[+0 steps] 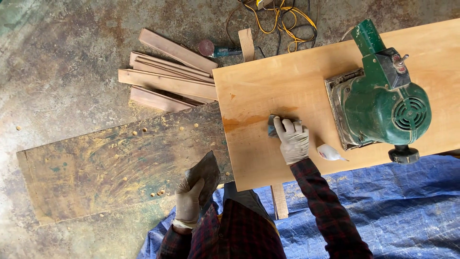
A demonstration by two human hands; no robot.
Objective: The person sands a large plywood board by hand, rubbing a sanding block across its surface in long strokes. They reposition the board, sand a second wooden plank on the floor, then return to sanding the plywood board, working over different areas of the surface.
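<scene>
Head view looks straight down on a pale board resting on two slats, whose ends poke out at its near and far edges. The right hand, gloved, lies flat on the board with fingers bent over a small dark block — only the block's left end shows, the rest is hidden under the glove, so its shape is hard to make out. A darker, wet-looking streak runs along the board from its left edge to the block.

The left hand, also gloved, is closed around the lower edge of a dark, worn sheet, held off the board's near-left corner; what the sheet is made of I cannot tell.

A green sander sits on the board's right part, well apart from the right hand. Just beside that wrist lies a small white bottle on its side, its nozzle pointing right.

On the concrete floor to the left lie a stained plank dotted with small dowels, a loose stack of strips, and a small tool with a round disc. Yellow and black cables tangle at the top edge, cut off by the frame. A blue tarp covers the floor near the person.
</scene>
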